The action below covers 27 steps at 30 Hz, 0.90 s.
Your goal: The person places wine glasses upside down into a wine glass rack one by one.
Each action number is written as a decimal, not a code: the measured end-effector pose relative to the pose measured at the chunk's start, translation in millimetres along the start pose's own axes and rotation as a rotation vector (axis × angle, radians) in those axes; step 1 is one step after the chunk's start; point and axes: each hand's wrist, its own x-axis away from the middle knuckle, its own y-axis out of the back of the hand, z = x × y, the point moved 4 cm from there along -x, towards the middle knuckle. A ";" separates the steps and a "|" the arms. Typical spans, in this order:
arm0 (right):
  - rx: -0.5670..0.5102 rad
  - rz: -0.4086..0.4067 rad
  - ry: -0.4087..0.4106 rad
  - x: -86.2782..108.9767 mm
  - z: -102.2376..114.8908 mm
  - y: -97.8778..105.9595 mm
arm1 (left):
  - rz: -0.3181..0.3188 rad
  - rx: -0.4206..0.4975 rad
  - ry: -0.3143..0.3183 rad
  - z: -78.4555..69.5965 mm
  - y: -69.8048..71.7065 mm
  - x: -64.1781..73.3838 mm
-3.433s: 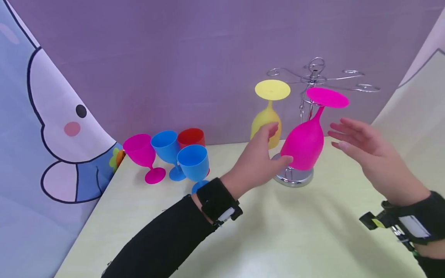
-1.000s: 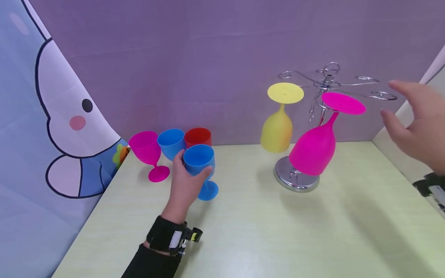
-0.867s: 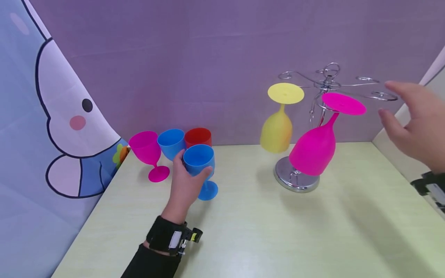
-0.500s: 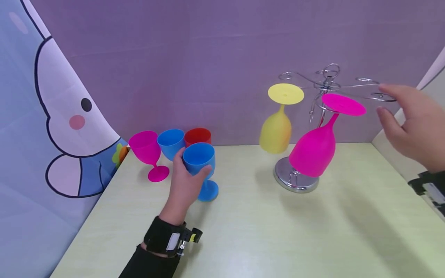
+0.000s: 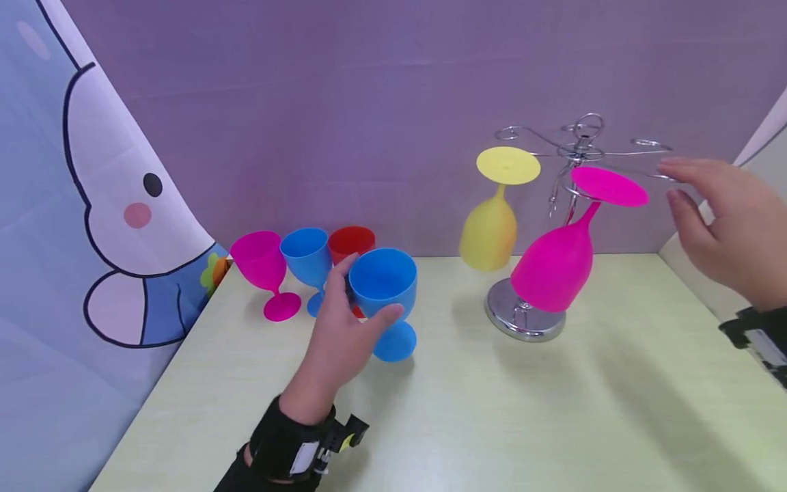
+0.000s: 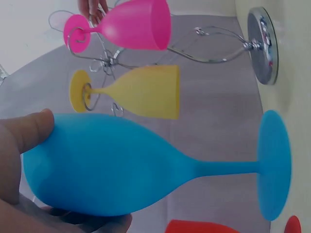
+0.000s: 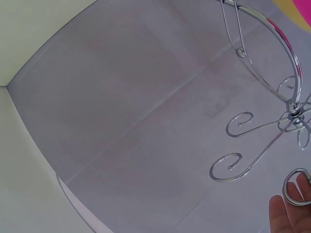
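Front blue cup [image 5: 386, 290] shifts rightward, left hand [image 5: 344, 335] clamped round bowl [image 6: 107, 165], leaving stem [image 6: 226, 167] free; right hand [image 5: 734, 229] at rack [image 5: 578, 152], grip unclear.

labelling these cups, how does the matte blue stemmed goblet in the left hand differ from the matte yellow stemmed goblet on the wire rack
The matte blue stemmed goblet is upright; the matte yellow stemmed goblet is upside down. The left hand grips the blue goblet's bowl; the yellow goblet hangs by its foot from the shiny metal wire rack. Both have a rounded bowl, thin stem and flat round foot.
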 end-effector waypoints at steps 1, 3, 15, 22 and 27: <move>0.002 0.002 0.002 -0.2 0.2 0.1 | 0.014 -0.008 -0.004 -3.4 -1.3 2.3; 0.003 0.002 0.004 0.0 1.0 0.0 | 0.045 -0.017 -0.013 -9.5 -3.7 7.0; -0.026 -0.149 0.082 0.7 7.6 3.6 | 0.183 -0.039 0.011 -30.7 -12.6 27.2; -0.002 -0.133 0.066 0.5 10.7 4.2 | 0.233 -0.029 0.009 -37.7 -16.7 34.2; 0.024 -0.092 0.066 -1.0 19.1 4.1 | 0.266 -0.027 0.002 -42.1 -19.9 37.1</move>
